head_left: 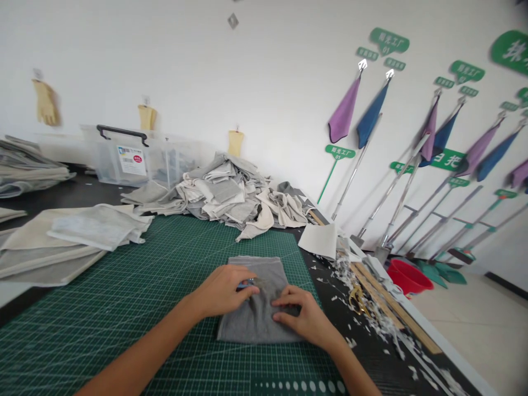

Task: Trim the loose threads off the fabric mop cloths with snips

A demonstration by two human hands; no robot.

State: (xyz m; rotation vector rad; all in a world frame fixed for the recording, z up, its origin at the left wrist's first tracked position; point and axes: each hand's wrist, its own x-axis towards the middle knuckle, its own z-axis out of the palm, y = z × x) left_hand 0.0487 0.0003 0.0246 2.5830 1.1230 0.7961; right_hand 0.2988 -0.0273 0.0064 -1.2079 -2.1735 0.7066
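Observation:
A grey rectangular piece of cloth (251,324) lies on the green cutting mat (173,330), creased in the middle. My left hand (225,289) is closed around a small blue tool (244,285) with a shiny metal part, held just over the cloth; its exact kind is mostly hidden by the fingers. On the cloth's right side rests my right hand (301,313), thumb and fingers apart and touching the fabric.
Behind the mat rises a heap of grey and cream cloth pieces (225,187). More cloths (74,236) are stacked at left, near a clear plastic bin (111,159). To the right lie gold-handled scissors (358,300), wooden rulers (396,308) and white scraps.

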